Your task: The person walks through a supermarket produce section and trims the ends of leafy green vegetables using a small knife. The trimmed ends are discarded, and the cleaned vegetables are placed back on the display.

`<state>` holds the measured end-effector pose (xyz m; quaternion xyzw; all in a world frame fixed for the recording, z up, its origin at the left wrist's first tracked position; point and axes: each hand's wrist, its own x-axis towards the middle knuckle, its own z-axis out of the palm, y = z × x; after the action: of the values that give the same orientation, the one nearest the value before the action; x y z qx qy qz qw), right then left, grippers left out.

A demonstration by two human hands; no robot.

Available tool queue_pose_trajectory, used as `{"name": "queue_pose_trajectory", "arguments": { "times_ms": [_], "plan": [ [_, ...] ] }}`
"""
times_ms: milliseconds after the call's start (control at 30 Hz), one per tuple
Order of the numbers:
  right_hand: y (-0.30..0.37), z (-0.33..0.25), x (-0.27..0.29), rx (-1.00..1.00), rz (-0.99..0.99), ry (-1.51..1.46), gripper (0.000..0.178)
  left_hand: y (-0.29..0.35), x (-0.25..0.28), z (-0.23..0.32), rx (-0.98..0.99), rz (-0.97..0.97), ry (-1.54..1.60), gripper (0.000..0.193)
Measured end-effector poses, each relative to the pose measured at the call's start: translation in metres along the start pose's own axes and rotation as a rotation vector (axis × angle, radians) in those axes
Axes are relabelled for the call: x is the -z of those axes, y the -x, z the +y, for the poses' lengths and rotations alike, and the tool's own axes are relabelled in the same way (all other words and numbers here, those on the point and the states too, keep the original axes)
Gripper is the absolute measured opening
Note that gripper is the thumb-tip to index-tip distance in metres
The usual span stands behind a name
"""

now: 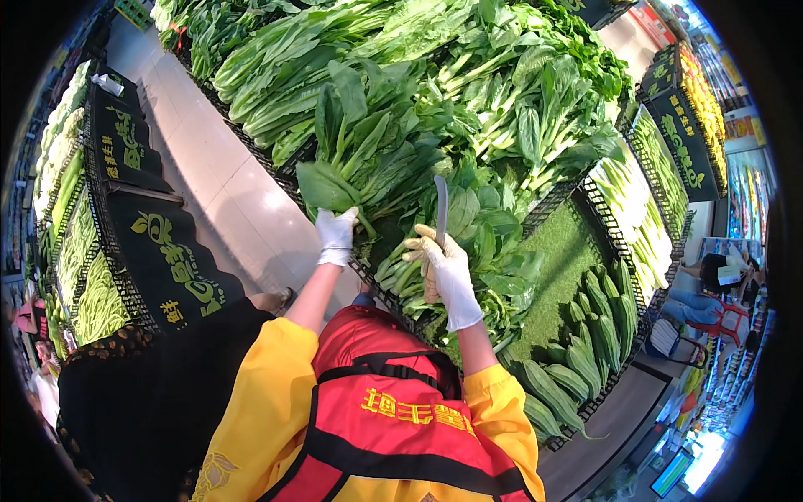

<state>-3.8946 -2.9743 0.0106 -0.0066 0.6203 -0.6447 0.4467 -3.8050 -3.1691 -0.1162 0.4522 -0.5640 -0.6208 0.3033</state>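
My left hand point(336, 236), in a white glove, is closed on the stem end of a bunch of broad-leaved greens point(339, 184) at the near edge of the display. Its dark leaves spread up and away from me. To the right, my right hand point(445, 272) wears a white glove with yellowish fingers and grips a knife point(441, 205). The knife's slightly curved blade points up and away; its handle is mostly hidden in the fist. Just beneath and beyond this hand lie more leafy greens point(493, 238) with pale stems.
Piles of long-leaved greens point(318, 50) fill the far display. On the right are ridged green gourds point(585, 335) on a green mat point(556, 251), and a crate of pale stalks point(631, 226). A person in black point(159, 393) stands at my left, beside another vegetable stand point(155, 243).
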Motion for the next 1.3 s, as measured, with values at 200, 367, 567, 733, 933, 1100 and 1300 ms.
{"name": "queue_pose_trajectory", "arguments": {
  "times_ms": [200, 367, 567, 733, 933, 1100, 1300],
  "plan": [
    [0.054, -0.003, 0.001, 0.059, 0.069, 0.033, 0.032, 0.056, 0.011, 0.067, -0.184, -0.053, 0.066, 0.023],
    [0.103, 0.006, 0.023, 0.287, 0.239, 0.067, 0.045, 0.146, -0.019, 0.127, -0.108, -0.880, -0.137, 0.040],
    [0.158, 0.037, 0.082, 0.236, 0.748, -0.140, 0.033, 0.214, -0.081, 0.127, -0.218, -1.286, -0.020, 0.047],
    [0.142, 0.112, 0.140, 0.155, 1.009, -0.225, 0.028, 0.168, -0.066, 0.077, -0.148, -0.861, -0.222, 0.032],
    [0.147, 0.155, 0.170, 0.193, 1.143, -0.020, 0.019, 0.034, 0.002, -0.024, -0.254, -0.183, -0.592, 0.033],
    [0.172, 0.137, 0.152, 0.203, 1.048, -0.126, 0.020, 0.001, -0.012, -0.077, 0.156, -0.135, -0.335, 0.047],
    [0.165, 0.146, 0.140, 0.138, 0.954, -0.086, 0.022, 0.003, -0.031, -0.065, 0.277, 0.017, -0.181, 0.061]
  ]
}}
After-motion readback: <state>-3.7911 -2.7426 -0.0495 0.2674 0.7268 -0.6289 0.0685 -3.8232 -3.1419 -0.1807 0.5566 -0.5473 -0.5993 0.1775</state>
